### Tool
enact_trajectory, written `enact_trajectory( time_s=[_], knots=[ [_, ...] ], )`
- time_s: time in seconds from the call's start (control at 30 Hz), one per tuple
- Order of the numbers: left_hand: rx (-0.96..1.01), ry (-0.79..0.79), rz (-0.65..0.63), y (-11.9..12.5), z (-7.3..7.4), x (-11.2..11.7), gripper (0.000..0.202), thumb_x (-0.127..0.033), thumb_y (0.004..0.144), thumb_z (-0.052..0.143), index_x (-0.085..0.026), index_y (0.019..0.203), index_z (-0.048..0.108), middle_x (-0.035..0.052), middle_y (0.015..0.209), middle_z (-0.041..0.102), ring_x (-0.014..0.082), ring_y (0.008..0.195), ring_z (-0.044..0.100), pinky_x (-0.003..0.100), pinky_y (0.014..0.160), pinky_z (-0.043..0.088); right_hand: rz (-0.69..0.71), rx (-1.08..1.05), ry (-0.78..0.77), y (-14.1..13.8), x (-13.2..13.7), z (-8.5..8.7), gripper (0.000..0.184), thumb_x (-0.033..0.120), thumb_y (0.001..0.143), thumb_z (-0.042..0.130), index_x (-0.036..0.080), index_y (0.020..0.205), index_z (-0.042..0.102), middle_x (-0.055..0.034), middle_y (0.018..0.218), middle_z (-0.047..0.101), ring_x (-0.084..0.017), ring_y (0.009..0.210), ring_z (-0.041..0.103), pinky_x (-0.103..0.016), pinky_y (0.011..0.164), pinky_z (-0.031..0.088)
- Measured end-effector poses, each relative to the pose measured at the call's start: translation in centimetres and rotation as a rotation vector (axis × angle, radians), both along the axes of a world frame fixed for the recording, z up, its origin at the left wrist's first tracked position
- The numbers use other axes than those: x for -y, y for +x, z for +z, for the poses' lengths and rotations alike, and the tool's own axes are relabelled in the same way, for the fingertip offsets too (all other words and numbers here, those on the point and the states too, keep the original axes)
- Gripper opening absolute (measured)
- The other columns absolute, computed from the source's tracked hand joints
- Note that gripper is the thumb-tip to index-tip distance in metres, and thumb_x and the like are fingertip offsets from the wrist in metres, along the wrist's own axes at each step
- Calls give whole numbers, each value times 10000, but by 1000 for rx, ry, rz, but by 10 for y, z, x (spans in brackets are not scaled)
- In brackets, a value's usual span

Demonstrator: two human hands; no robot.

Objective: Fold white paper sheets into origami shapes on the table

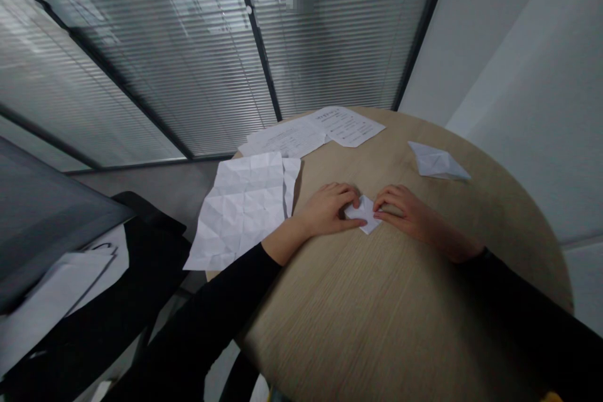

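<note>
A small piece of folded white paper (365,212) lies on the round wooden table, between my two hands. My left hand (332,208) rests at its left side, with thumb and fingertips pressing on the paper. At its right edge, my right hand (404,212) pinches the paper between thumb and fingers. Parts of the paper are hidden under the fingertips. Farther back on the right sits a folded white paper boat (438,162), apart from both hands.
Creased white sheets (245,207) overlap the left edge of the table (358,301). Printed pages (346,125) lie at the back edge. A black chair (155,245) with papers (61,289) on it stands at the left. Glass with blinds (188,63) rises behind.
</note>
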State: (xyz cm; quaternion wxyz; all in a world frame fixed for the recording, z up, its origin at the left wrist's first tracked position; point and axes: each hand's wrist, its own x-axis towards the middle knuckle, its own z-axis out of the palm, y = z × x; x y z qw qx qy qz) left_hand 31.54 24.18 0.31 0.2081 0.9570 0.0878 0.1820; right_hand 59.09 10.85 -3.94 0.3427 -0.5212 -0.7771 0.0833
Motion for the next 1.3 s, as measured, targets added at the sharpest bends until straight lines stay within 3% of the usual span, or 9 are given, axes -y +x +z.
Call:
enact_trajectory(
  time_s=[0.17,0.37,0.5,0.67,0.77,1.03,1.17,1.3],
  knots=[
    [9,-2,31,2,1,3,579,-708,915,965,-231,1150,736,122,1297,788,341,1244,738,481,1116,535,-46,58,4,-5,-1,-4,285,430,976,968,300,1084,738,-62,1125,778,-330,1101,745,-509,1008,565],
    [-11,-9,43,3,1,4,591,-725,903,958,-233,1143,734,124,1287,790,345,1233,732,482,1109,525,-73,92,22,-4,-1,-6,442,476,895,1038,304,1101,687,-72,1139,764,-355,1111,738,-524,1001,573],
    [6,-28,13,2,2,3,573,-698,904,970,-239,1150,731,124,1314,807,351,1271,743,493,1139,518,-78,75,35,-4,0,-6,404,454,935,1003,309,1134,682,-81,1178,770,-361,1139,746,-539,1019,575],
    [33,-43,6,2,-1,0,423,-626,1046,845,-235,1156,726,122,1310,820,327,1261,761,486,1140,527,-62,19,31,-5,-1,-7,262,393,1028,892,319,1201,709,-87,1201,803,-358,1160,771,-558,1044,587],
    [36,-43,14,2,-4,-2,358,-555,1059,835,-234,1168,718,120,1309,816,326,1267,760,492,1148,538,-85,1,25,-5,-2,-7,215,351,1060,831,316,1246,727,-93,1221,816,-356,1164,773,-570,1055,598],
    [61,-30,51,1,-10,-2,582,-564,1031,864,-195,1450,702,154,1328,806,352,1248,756,536,1157,555,-193,82,27,-8,-1,-5,331,470,1040,863,281,1291,758,-123,1198,815,-383,1121,771,-590,1005,625],
    [61,-83,58,2,-12,-4,570,-526,1024,874,-218,1473,705,114,1235,817,319,1162,770,509,1110,573,-226,140,69,-7,0,-9,436,531,1031,877,282,1365,751,-147,1299,794,-419,1234,749,-639,1085,606],
    [76,-124,71,3,-13,-4,568,-499,988,914,-222,1444,721,97,1214,822,306,1123,773,504,1101,570,-217,105,66,-7,-3,-13,376,510,1028,872,298,1320,768,-127,1273,801,-403,1216,766,-620,1075,618]
  ],
)
